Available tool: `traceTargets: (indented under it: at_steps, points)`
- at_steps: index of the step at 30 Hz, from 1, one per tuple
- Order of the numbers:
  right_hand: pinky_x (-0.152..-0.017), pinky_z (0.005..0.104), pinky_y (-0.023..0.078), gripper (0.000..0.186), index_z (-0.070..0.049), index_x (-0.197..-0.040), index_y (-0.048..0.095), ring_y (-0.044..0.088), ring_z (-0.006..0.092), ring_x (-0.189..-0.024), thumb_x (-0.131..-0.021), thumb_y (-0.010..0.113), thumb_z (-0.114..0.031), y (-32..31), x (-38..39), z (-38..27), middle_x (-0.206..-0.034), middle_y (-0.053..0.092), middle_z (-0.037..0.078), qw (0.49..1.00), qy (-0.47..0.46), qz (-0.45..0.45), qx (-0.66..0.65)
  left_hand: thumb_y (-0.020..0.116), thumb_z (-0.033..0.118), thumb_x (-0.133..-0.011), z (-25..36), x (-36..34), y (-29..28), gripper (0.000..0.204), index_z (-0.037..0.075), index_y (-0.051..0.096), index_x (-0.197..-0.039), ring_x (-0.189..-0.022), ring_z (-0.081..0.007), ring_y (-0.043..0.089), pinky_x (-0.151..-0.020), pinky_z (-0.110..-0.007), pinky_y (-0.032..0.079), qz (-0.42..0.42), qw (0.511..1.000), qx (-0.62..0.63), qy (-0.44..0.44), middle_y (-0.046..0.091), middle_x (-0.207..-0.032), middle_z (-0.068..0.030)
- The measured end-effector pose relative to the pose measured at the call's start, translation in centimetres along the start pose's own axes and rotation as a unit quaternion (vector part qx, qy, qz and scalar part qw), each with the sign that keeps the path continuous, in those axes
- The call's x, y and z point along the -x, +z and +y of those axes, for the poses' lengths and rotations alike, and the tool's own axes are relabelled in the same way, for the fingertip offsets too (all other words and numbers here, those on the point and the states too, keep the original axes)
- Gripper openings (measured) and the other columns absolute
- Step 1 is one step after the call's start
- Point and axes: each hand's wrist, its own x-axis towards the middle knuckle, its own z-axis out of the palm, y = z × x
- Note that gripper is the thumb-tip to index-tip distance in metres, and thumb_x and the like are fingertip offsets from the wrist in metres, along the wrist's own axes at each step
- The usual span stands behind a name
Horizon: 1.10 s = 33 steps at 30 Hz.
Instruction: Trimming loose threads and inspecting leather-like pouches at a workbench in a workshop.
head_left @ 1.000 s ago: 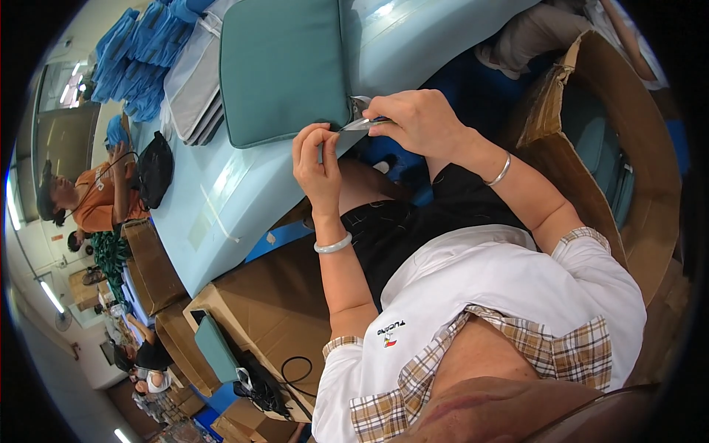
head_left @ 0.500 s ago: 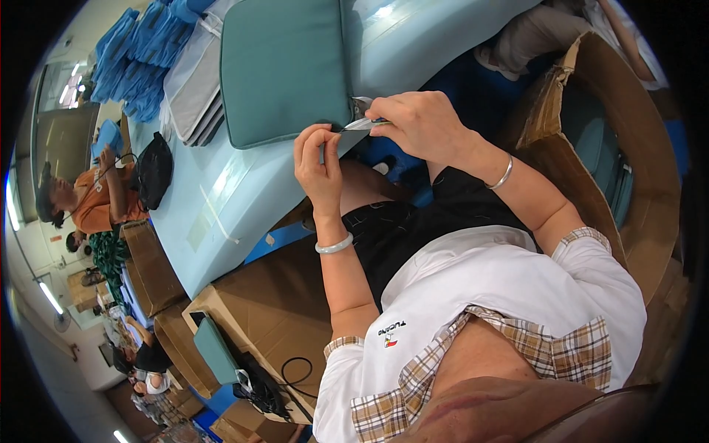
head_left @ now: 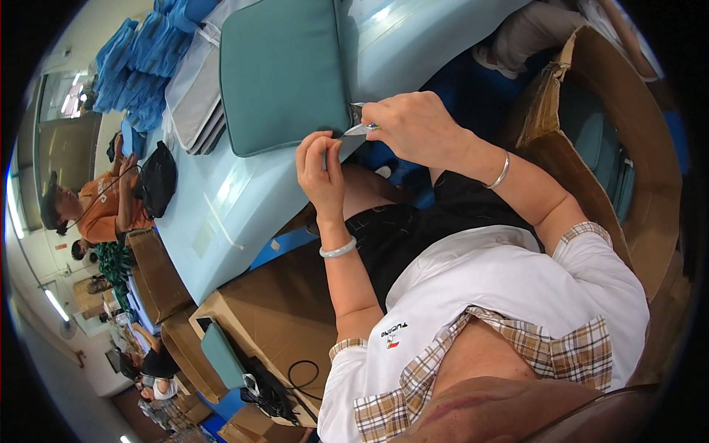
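A teal padded case (head_left: 281,74) lies on the light blue table (head_left: 210,244) in front of me. My right hand (head_left: 413,129) is closed on small silver metal snips (head_left: 356,129), their tip pointing at the case's lower right corner. My left hand (head_left: 321,166) has finger and thumb pinched at that corner, just beside the tip; what they grip is too small to make out.
Blue fabric bundles (head_left: 140,55) and grey folded pieces (head_left: 188,111) pile left of the case. A carton (head_left: 642,184) of teal cases stands at right. Cartons (head_left: 258,332) with a teal item are lower left. Co-workers (head_left: 103,207) are along the left; another person's leg (head_left: 524,40) shows upper right.
Both hands keep their pinch and grip at the corner, with a small shift of fingers and snips. The view has moved slightly, and the orange-shirted co-worker's hands have moved.
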Motion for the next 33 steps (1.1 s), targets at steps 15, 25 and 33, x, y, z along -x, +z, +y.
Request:
traceTargets:
  at_steps: [15,25,33]
  points:
    - [-0.058,0.024,0.041,0.035,-0.004,-0.106,0.055,0.052,0.0111,-0.06,-0.076,0.07,-0.017,0.8,-0.4,1.1,-0.069,0.06,0.005,0.949,0.139,-0.001,-0.283,0.061,0.0,-0.083,-1.2,2.3,-1.4,0.008,0.003,0.058,-0.09,-0.083,-0.015,0.057,-0.059,-0.023,0.046,0.048,0.997,0.037,-0.051,0.059,-0.099,-0.0085]
    - [-0.062,0.0373,0.048,0.048,-0.009,-0.11,0.046,0.065,0.0328,-0.071,-0.078,0.069,-0.037,3.7,-1.2,0.7,-0.078,0.066,0.016,0.952,0.161,0.046,-0.256,0.059,0.007,-0.085,-5.9,-2.0,-8.1,0.014,0.003,0.061,-0.098,-0.082,-0.0182,0.055,-0.06,-0.03,0.045,0.162,0.954,-0.208,-0.143,0.06,-0.092,-0.0098]
    - [-0.061,0.035,0.048,0.045,-0.012,-0.111,0.048,0.063,0.0297,-0.068,-0.079,0.067,-0.037,-0.3,-3.5,0.1,-0.079,0.064,0.01,0.981,0.093,0.06,-0.157,0.061,0.013,-0.086,-6.4,-3.0,-9.3,0.014,0.001,0.064,-0.092,-0.071,-0.0165,0.061,-0.064,-0.03,0.046,0.134,0.962,-0.105,-0.215,0.067,-0.081,-0.0087]
